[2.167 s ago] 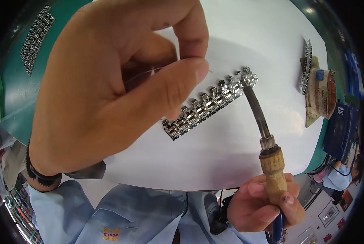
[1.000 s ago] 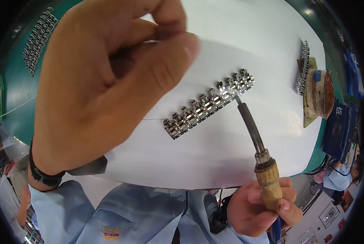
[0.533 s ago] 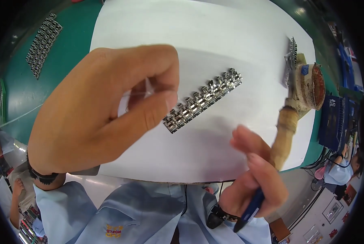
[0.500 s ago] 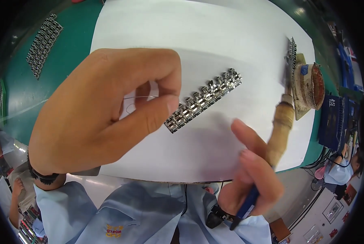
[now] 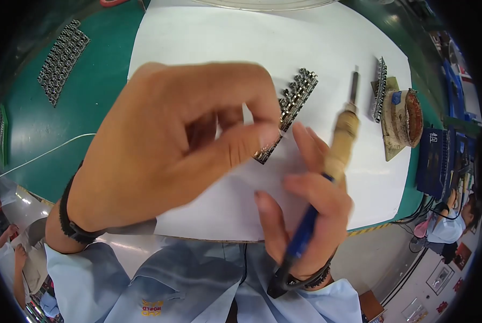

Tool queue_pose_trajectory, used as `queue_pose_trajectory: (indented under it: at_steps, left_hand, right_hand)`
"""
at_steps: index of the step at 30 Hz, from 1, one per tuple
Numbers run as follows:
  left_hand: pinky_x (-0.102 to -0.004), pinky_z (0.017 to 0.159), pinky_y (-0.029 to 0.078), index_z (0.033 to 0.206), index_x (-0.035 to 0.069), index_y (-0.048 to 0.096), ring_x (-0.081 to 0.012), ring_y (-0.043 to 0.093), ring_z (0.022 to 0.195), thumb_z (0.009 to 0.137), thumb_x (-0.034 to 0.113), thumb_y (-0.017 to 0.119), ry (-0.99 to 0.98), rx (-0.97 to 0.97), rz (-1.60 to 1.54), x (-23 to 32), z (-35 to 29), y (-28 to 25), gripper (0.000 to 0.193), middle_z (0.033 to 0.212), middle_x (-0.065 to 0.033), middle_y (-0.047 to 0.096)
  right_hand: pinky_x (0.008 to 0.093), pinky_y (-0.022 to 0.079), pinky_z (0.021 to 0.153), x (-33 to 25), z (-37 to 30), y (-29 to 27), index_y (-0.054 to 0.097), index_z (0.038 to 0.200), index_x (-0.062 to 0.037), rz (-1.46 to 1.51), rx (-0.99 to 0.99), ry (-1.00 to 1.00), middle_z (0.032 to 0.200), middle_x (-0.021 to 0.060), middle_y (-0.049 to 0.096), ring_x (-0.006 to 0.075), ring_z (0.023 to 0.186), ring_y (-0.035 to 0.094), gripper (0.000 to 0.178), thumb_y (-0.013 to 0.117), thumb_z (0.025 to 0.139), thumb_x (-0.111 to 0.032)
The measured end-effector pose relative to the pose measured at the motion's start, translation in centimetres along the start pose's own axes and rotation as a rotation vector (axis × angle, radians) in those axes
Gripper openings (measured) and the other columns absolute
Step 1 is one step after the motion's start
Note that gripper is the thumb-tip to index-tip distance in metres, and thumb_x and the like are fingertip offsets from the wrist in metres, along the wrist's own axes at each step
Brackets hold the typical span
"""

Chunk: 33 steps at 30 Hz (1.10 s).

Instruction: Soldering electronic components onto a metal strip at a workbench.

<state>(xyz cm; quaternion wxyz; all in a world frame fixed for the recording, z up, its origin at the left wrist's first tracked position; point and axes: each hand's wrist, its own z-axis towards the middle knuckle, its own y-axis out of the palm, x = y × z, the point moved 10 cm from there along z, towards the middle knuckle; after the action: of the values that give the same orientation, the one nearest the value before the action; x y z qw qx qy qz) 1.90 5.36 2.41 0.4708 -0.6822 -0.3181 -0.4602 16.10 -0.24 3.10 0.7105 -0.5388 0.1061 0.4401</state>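
Observation:
A soldering iron [image 5: 344, 134] with a pale wooden section and a blue grip lies across my right hand [image 5: 316, 215], its tip pointing up and away. My left hand [image 5: 181, 140] is closed in a pinch in front of me. A tiny bright end of thin wire shows at its fingertips; the rest is hidden by the hand. Behind those fingertips lies a narrow strip of shiny metal connectors [image 5: 300, 97] on white paper [image 5: 214, 40], partly covered by the left hand. Whether the fingers touch the strip, I cannot tell.
At the right, a worn round pot [image 5: 399, 121] sits on its side, another connector strip [image 5: 380, 89] beside it. A blue box [image 5: 433, 161] stands farther right. More connector strips [image 5: 63, 62] lie on the green mat [image 5: 103, 70] at left, near a pale line [image 5: 47, 151].
My left hand has moved right, over the connector strip, which now lies at a steeper angle. The soldering iron has swung leftward with my right hand, away from the pot.

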Motion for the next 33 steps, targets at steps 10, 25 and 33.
queue_pose_trajectory:
  at_steps: [10, 25, 33]
  left_hand:
    - [-0.0243, 0.047, 0.031, 0.079, 0.003, 0.071, -0.0063, 0.048, 0.050, 0.086, 0.003, 0.075, 0.218, -0.222, -0.038, 2.0, -0.6, 2.7, 0.008, 0.069, -0.0018, 0.064]
    - [-0.0213, 0.060, 0.029, 0.086, 0.002, 0.057, -0.0052, 0.037, 0.061, 0.083, 0.000, 0.067, -0.016, 0.209, 0.121, -0.5, 0.9, -3.3, 0.010, 0.072, 0.0022, 0.050]
    - [-0.0246, 0.067, 0.042, 0.086, 0.003, 0.053, -0.0103, 0.056, 0.067, 0.091, 0.009, 0.062, 0.133, 0.173, -0.098, -1.4, 1.8, -2.5, 0.011, 0.076, -0.0046, 0.063]
  right_hand:
    - [0.0513, 0.055, 0.088, -0.8, -0.7, -2.5, 0.060, 0.109, -0.0006, -0.041, 0.033, -0.101, 0.104, 0.0283, 0.073, 0.0435, 0.096, 0.070, 0.023, 0.074, 0.091, -0.007]
    - [0.0335, 0.054, 0.067, 1.8, -2.5, -6.6, 0.049, 0.125, -0.0010, 0.171, 0.319, -0.104, 0.088, 0.0217, 0.071, 0.0278, 0.072, 0.066, 0.026, 0.048, 0.103, -0.015]
    - [0.0276, 0.048, 0.048, 2.1, -4.4, -8.2, 0.043, 0.131, 0.0024, 0.151, 0.487, -0.060, 0.068, 0.0171, 0.062, 0.0199, 0.050, 0.054, 0.038, 0.041, 0.110, -0.030]
